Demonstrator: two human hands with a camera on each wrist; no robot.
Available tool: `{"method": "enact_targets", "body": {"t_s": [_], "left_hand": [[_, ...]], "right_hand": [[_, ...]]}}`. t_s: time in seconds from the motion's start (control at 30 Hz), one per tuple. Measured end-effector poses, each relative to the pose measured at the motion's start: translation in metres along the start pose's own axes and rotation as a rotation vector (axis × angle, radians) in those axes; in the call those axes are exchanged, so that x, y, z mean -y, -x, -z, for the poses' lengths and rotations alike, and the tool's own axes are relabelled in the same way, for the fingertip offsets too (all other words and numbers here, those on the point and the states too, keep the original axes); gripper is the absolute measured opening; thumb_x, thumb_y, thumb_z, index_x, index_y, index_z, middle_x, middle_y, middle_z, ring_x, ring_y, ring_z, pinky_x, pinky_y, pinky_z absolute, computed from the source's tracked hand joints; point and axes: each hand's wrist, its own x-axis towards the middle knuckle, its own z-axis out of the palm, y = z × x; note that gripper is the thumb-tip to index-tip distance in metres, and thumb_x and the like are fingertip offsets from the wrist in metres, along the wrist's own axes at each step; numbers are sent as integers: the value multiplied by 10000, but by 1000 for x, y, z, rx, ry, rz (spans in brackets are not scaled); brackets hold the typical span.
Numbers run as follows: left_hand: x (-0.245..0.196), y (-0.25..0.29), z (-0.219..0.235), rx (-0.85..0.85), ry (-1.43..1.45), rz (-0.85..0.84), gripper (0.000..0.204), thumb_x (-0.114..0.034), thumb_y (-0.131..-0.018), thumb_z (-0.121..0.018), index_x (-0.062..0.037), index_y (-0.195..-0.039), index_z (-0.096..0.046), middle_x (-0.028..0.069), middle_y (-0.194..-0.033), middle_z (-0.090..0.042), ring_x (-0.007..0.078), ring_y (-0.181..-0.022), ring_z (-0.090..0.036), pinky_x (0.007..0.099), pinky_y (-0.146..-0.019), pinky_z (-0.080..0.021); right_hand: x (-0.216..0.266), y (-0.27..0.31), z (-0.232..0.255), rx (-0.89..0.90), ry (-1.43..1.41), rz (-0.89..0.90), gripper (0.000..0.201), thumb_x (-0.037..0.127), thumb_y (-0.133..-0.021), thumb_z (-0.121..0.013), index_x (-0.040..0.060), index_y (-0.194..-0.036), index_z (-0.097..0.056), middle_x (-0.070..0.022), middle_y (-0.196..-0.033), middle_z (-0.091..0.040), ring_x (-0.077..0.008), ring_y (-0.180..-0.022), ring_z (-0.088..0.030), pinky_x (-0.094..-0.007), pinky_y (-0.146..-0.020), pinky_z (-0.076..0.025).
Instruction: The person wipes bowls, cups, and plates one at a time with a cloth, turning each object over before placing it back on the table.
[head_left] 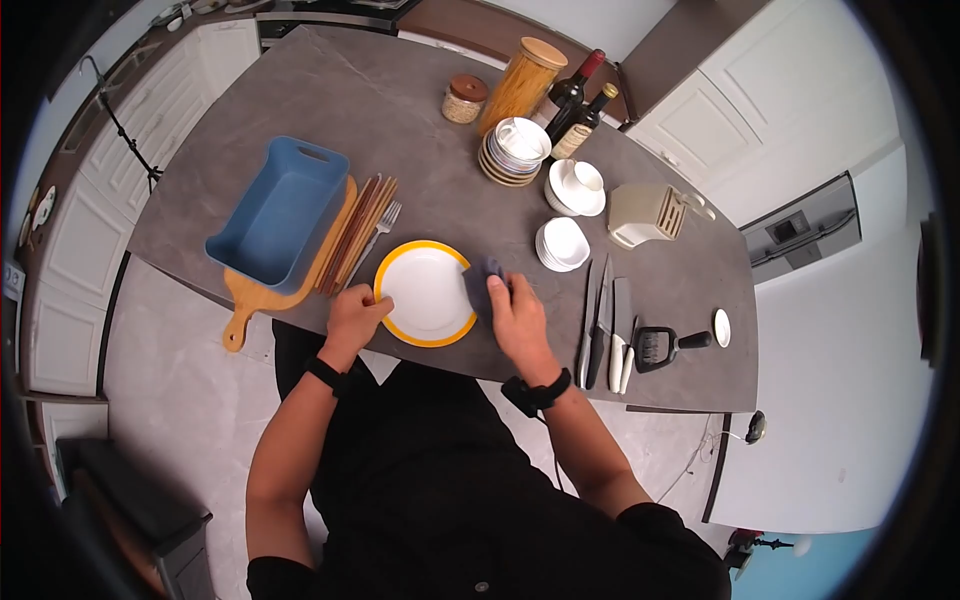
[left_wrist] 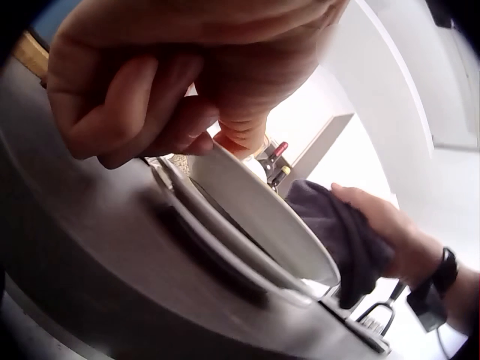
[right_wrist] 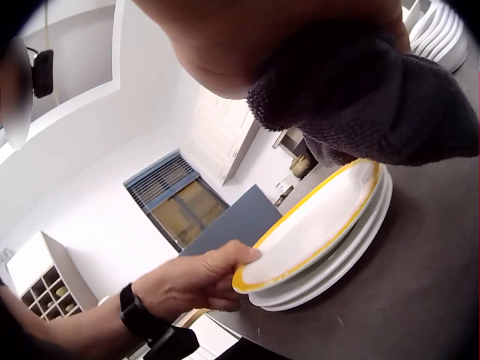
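A white plate with a yellow rim (head_left: 428, 293) sits at the table's near edge. My left hand (head_left: 355, 322) pinches its left rim, thumb on the upper face. In the right wrist view the plate is raised at a slant over more white plates (right_wrist: 330, 281) stacked beneath it. My right hand (head_left: 520, 322) holds a dark grey cloth (left_wrist: 330, 232) at the opposite side of the rim. The cloth overlaps the yellow border there, and it covers part of the right fingers in the right wrist view.
Left are a blue bin (head_left: 275, 215) on a wooden board (head_left: 236, 325), chopsticks (head_left: 357, 235) and a fork (head_left: 383, 226). Several knives (head_left: 590, 340) and a black-handled tool (head_left: 657, 348) lie right. Stacked bowls (head_left: 562, 245), a knife block (head_left: 640, 213), jars (head_left: 464, 100) and bottles (head_left: 580, 125) stand behind.
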Motion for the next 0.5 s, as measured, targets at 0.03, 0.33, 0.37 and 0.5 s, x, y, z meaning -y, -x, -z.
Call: {"method": "enact_targets", "body": {"t_s": [0.03, 0.33, 0.37, 0.5], "left_hand": [[-2, 1, 1, 18, 123, -5, 312, -265, -865, -766, -28, -749, -602, 34, -654, -567, 149, -631, -544, 358, -597, -448], [-47, 23, 6, 129, 764, 240, 193, -205, -924, -636, -23, -957, -582, 5, -811, -552, 81, -625, -482, 275, -534, -376], [-46, 22, 6, 178, 798, 292, 203, -219, -916, -617, -27, -967, -577, 12, -804, -551, 93, -597, -474, 278, -513, -361], [-35, 15, 8, 290, 846, 414, 260, -274, -888, -550, -31, -976, -574, 43, -784, -550, 122, -497, -420, 289, -443, -285]], "right_hand": [[6, -2, -8, -7, 19, 29, 420, 379, -1014, -641, -7, -1180, -645, -251, -1084, -693, -449, -993, -685, -492, -839, -546], [29, -10, -48, 28, 104, 268, 312, 279, -914, -745, 54, -1114, -664, -186, -1072, -623, -402, -966, -653, -484, -817, -563], [30, -7, -52, 34, 124, 298, 311, 283, -909, -750, 51, -1103, -675, -183, -1070, -626, -397, -974, -653, -480, -816, -563], [35, 5, -54, 100, 158, 366, 344, 282, -897, -758, 35, -1134, -717, -189, -1107, -643, -392, -1013, -647, -472, -848, -558]]}}
